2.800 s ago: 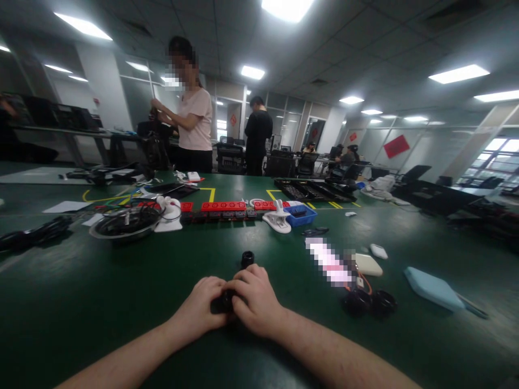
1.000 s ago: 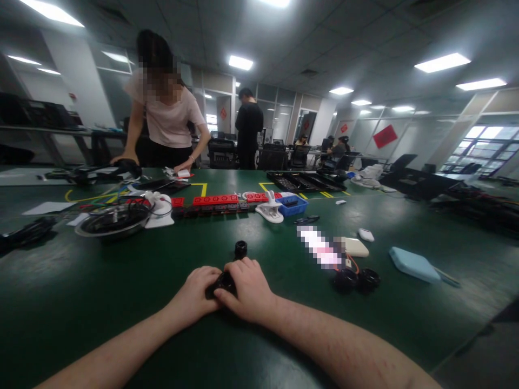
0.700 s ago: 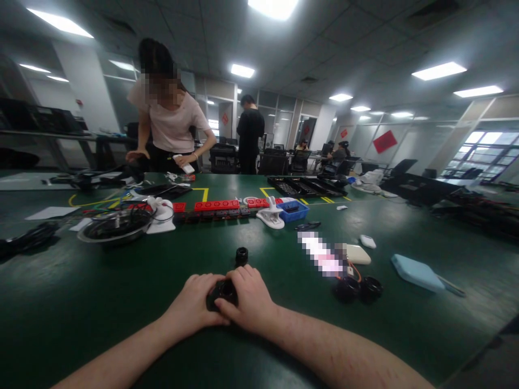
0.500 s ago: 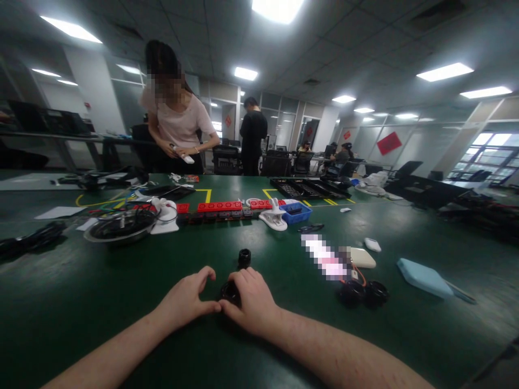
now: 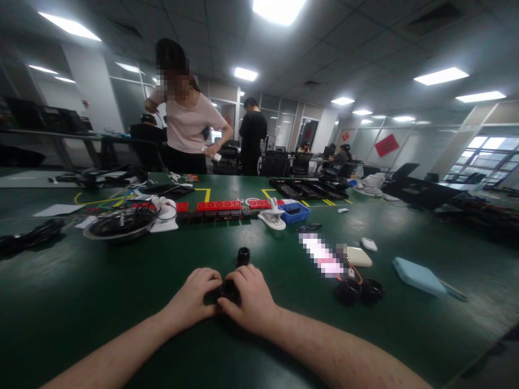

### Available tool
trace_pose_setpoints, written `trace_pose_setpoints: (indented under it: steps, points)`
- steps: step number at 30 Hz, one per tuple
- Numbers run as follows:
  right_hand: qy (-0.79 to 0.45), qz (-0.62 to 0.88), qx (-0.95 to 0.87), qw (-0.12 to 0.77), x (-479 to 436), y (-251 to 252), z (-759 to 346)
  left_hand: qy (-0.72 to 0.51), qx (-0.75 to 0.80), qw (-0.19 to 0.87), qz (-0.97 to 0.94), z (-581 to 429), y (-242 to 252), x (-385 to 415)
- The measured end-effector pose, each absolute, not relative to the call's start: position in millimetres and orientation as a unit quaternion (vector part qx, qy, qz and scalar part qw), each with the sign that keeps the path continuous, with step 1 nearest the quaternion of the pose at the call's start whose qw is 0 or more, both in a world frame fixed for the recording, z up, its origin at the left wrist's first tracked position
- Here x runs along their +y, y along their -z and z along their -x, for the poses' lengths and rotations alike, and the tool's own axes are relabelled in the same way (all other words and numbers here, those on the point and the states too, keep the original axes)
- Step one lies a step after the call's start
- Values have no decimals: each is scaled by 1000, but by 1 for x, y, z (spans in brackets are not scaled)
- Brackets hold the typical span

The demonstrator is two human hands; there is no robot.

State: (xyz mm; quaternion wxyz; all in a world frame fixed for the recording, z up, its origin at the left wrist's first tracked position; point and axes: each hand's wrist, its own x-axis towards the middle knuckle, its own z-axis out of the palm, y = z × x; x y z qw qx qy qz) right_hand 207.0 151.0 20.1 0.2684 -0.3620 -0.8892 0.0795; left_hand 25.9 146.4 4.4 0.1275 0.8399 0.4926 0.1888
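Both of my hands rest on the green table (image 5: 101, 302), curled around a small black round part (image 5: 227, 290) that shows between the fingers. My left hand (image 5: 193, 300) grips it from the left and my right hand (image 5: 250, 300) covers it from the right, fingertips touching. Just beyond them a second small black ring-shaped part (image 5: 243, 255) stands alone on the table. Most of the held part is hidden by my fingers.
To the right lie two black round parts (image 5: 359, 290) with an orange wire, a cream case (image 5: 359, 256) and a light blue pouch (image 5: 418, 276). Farther back are a metal bowl of cables (image 5: 119, 223), red strips (image 5: 219, 205), a blue bin (image 5: 294, 212). A person in a pink shirt (image 5: 188, 129) stands across.
My left hand had opened off the black part half a second ago and has closed back onto it. The person across has straightened up and turned, holding a small white object.
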Motion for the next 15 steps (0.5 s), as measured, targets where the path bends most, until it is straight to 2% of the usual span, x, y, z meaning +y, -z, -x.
trace_pose_setpoints:
  steps: [15]
  points:
    - [-85,314,-904,279,148,-23,-206,-205,506,154,-823,-24,4,151]
